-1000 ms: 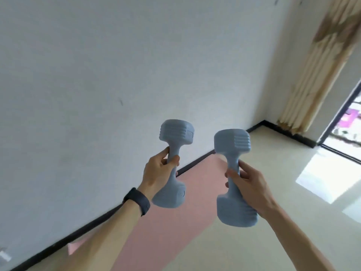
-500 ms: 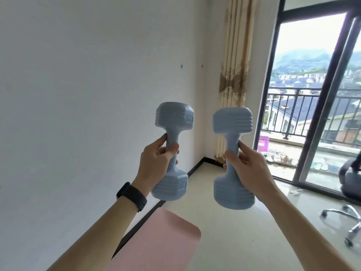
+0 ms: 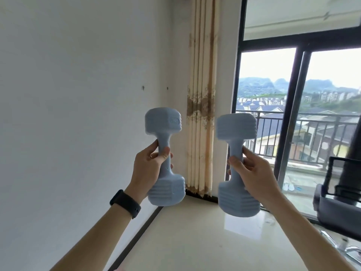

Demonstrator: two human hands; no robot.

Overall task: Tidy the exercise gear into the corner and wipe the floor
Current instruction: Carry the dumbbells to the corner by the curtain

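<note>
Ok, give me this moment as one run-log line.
left grip: holds left dumbbell, upright | right grip: holds right dumbbell, upright | ahead: curtain in corner

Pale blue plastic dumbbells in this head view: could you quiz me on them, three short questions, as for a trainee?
1. True or false: the left hand grips a pale blue plastic dumbbell by its handle.
2. What does the right hand hold? A) a cloth B) a second pale blue dumbbell C) nothing
3. Fill in: a black ___ wraps the left wrist.
Key: 1 true; 2 B; 3 band.
</note>
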